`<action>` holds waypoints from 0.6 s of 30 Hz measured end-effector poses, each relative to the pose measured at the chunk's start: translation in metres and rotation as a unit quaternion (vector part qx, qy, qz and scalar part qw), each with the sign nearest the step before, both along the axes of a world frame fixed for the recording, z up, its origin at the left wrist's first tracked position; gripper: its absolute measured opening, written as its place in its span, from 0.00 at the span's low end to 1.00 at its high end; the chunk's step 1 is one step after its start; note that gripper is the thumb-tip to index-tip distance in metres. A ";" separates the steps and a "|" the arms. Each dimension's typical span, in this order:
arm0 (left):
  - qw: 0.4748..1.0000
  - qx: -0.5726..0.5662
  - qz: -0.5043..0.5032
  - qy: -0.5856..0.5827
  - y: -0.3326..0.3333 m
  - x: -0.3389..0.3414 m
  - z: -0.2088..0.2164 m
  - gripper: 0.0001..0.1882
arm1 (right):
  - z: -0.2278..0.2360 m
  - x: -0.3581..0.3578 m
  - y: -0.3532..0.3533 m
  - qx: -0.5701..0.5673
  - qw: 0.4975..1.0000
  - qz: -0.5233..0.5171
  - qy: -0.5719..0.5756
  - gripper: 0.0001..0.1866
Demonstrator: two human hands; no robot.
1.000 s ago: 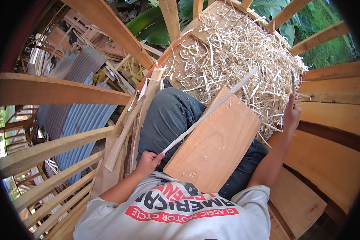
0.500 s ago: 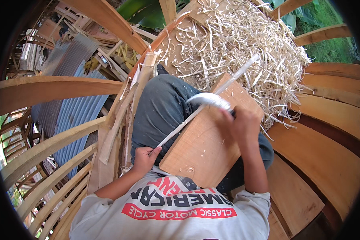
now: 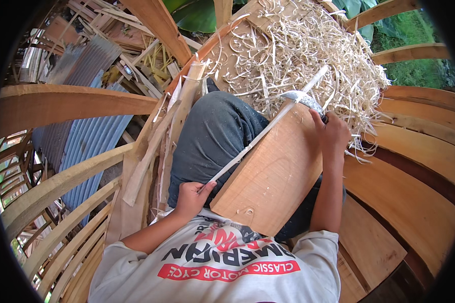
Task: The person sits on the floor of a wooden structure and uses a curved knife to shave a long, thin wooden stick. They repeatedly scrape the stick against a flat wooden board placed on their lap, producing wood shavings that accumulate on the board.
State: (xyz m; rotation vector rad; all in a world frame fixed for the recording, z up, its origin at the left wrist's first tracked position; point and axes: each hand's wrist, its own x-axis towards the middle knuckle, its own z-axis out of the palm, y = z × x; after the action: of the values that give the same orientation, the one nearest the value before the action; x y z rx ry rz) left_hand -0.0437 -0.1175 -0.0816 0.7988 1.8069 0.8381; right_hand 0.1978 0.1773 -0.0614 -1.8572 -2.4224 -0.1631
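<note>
A long, thin pale wooden strip [image 3: 247, 148] slants from my lap up toward the shavings. My left hand [image 3: 193, 198] is closed round its near end, beside my left thigh. In my right hand [image 3: 334, 135] is a knife with a broad, curved silvery blade [image 3: 302, 97]; its handle is mostly hidden by the fingers. The blade rests on or just over the strip toward its far end, and I cannot tell whether it bites in. Beneath, a thick wooden board [image 3: 275, 177] lies tilted across my lap, with the strip along its left edge.
A big heap of curly shavings [image 3: 308, 45] covers the boards ahead. Curved wooden ribs [image 3: 76, 103] and planks [image 3: 399, 192] rise on both sides. Loose slats [image 3: 149, 159] lean close on my left; beyond lie corrugated metal sheets [image 3: 93, 146] and scrap wood.
My right hand has carried the knife away from me and to the right, from mid-strip toward its far end. My left hand, still on the strip, has shifted slightly right.
</note>
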 end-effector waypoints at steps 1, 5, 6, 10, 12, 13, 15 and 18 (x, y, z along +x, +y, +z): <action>1.000 0.005 0.003 -0.004 0.001 0.000 0.002 0.21 | 0.001 -0.001 0.002 -0.008 1.000 -0.002 -0.003 0.36; 1.000 0.018 0.002 -0.007 0.006 0.000 0.006 0.23 | -0.006 0.002 0.006 0.012 1.000 0.000 0.002 0.37; 1.000 0.019 -0.002 -0.004 0.006 -0.001 0.005 0.23 | -0.005 0.002 0.008 0.005 1.000 -0.001 -0.006 0.36; 1.000 0.017 -0.016 0.016 0.005 -0.002 0.005 0.25 | -0.006 0.007 0.012 0.009 1.000 0.014 -0.011 0.36; 0.999 0.023 -0.013 0.030 0.004 -0.002 0.002 0.25 | 0.001 0.010 0.007 -0.002 1.000 0.021 0.008 0.35; 0.999 0.018 -0.010 0.031 0.004 -0.002 0.003 0.26 | 0.007 0.013 -0.001 -0.020 0.999 0.017 0.021 0.34; 0.999 0.007 -0.004 0.033 0.001 -0.001 0.002 0.26 | 0.030 0.006 -0.022 -0.098 0.993 -0.013 0.058 0.28; 1.000 0.006 0.001 0.013 -0.002 -0.001 -0.002 0.26 | 0.046 0.014 -0.047 -0.266 0.924 0.050 0.272 0.18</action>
State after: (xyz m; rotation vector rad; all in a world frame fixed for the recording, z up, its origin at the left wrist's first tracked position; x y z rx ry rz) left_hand -0.0445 -0.1196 -0.0840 0.8186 1.8267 0.8433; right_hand 0.2123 0.1304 -0.0154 -1.6207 -2.2655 0.9727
